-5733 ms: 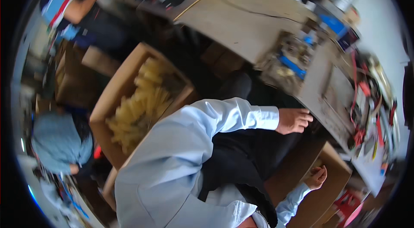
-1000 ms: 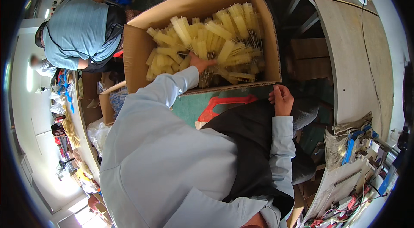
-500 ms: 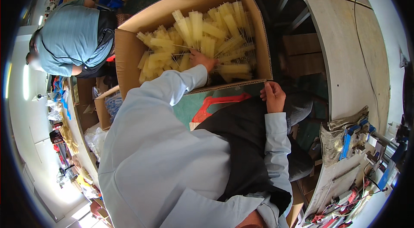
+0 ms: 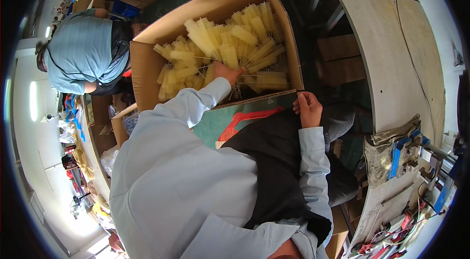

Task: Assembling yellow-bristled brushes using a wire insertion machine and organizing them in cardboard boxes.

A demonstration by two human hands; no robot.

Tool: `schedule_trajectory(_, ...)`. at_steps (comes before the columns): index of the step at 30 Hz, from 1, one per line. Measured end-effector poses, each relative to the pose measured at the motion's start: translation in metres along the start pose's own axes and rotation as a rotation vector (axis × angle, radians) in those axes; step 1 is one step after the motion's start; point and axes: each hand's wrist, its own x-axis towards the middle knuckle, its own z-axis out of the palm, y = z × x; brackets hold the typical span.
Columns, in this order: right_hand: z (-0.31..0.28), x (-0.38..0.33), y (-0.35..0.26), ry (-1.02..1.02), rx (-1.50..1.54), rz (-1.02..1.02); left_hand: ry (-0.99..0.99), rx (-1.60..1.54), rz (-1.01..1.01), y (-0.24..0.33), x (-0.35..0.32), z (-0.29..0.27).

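Head view | left hand (image 4: 227, 72) inside box (image 4: 143, 73) among yellow brushes (image 4: 199, 36), grip hidden, can't tell | right hand (image 4: 309, 108) outside box's near-right corner, loosely curled, can't tell if empty | I see no brushes lifted clear yet; big loose pile in box

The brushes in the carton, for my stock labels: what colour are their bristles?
The bristles are pale yellow, showing best in the head view.

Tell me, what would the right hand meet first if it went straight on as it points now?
Probably the near right corner of the cardboard box, just ahead of the right hand; depth is unclear.
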Motion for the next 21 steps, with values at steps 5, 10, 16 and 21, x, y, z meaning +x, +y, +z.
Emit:
schedule_trajectory(5,0.001,0.001,-0.001,-0.001,-0.015,0.010,0.011,-0.311,0.124,-0.025,0.028,0.004)
schedule_trajectory(10,-0.003,-0.002,-0.002,0.026,-0.003,-0.003,-0.262,-0.380,-0.034,0.008,0.033,-0.075)
schedule_trajectory(16,0.003,-0.003,-0.005,-0.014,0.002,-0.045,-0.478,-0.776,0.045,-0.087,0.093,-0.111)
schedule_trajectory(21,-0.006,-0.007,0.006,0.024,0.022,-0.047,-0.520,-0.804,-0.039,-0.016,0.036,-0.165)
